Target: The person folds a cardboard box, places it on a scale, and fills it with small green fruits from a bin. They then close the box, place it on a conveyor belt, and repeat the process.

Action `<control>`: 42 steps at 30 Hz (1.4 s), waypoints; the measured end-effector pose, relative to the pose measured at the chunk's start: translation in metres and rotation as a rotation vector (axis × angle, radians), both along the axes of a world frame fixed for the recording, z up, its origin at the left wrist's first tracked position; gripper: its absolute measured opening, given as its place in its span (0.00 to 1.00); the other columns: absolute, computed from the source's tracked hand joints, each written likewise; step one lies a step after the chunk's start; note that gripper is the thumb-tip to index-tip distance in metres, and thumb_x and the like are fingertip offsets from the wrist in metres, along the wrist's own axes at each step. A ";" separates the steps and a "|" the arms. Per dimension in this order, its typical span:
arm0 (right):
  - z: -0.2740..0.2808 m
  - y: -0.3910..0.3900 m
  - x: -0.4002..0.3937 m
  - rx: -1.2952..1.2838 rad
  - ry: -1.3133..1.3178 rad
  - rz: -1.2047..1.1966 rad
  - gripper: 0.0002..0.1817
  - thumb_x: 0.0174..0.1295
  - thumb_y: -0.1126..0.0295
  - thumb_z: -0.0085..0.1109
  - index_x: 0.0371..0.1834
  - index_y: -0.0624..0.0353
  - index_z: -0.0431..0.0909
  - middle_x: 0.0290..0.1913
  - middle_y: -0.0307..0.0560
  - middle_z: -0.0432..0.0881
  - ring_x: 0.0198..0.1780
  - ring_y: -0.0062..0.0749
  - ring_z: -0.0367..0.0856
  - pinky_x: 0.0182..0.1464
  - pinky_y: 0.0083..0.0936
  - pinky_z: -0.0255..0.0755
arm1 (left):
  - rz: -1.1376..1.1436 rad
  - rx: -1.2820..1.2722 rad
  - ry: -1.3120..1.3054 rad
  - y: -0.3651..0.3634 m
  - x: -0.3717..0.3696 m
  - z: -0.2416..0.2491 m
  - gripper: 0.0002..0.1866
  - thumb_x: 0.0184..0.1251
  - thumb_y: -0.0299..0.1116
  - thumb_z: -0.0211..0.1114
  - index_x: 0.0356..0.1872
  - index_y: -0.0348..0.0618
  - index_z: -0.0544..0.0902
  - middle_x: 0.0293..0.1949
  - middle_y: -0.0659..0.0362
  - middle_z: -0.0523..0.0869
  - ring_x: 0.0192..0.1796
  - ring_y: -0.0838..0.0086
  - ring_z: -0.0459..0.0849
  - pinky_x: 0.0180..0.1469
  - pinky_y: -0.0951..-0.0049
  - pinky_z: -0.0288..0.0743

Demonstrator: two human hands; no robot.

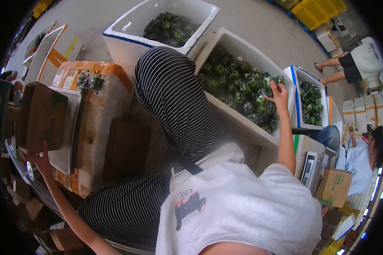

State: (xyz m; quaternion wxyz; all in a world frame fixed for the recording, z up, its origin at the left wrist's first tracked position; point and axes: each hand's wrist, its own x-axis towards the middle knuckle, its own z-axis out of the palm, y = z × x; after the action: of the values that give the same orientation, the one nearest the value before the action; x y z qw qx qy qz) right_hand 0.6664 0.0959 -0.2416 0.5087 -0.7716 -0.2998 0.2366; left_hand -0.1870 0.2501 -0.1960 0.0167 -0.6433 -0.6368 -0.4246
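Observation:
My right hand [279, 92] reaches into a long white foam box [242, 123] full of green produce in clear packets, and its fingers close on one packet [269, 83] near the box's far end. My left hand [41, 159] stretches out to the left and grips the near edge of a brown cardboard box [42, 114], which rests on a white tray [66, 153]. My striped trousers and white T-shirt fill the middle of the view.
A second foam box [127, 36] of green packets stands ahead, a third [294, 85] to the right. An orange-taped box [102, 110] carries two packets [89, 80]. A digital scale [308, 168], cartons [334, 187], yellow crates [319, 10] and two other people [361, 61] [364, 159] are at the right.

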 end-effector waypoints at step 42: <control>-0.069 -0.006 0.025 -1.118 -0.585 0.661 0.14 0.64 0.72 0.54 0.52 0.64 0.71 0.46 0.56 0.73 0.48 0.46 0.71 0.49 0.39 0.66 | 0.030 -0.011 -0.256 0.014 0.016 -0.003 0.69 0.52 0.44 0.78 0.70 0.32 0.23 0.69 0.42 0.57 0.72 0.60 0.58 0.73 0.64 0.52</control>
State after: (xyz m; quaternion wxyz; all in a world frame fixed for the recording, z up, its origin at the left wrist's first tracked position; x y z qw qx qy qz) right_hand 0.6915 0.0901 -0.3107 -0.1630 -0.8176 -0.4760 0.2800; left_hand -0.1709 0.2640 -0.1991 -0.0620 -0.5745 -0.6456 -0.4993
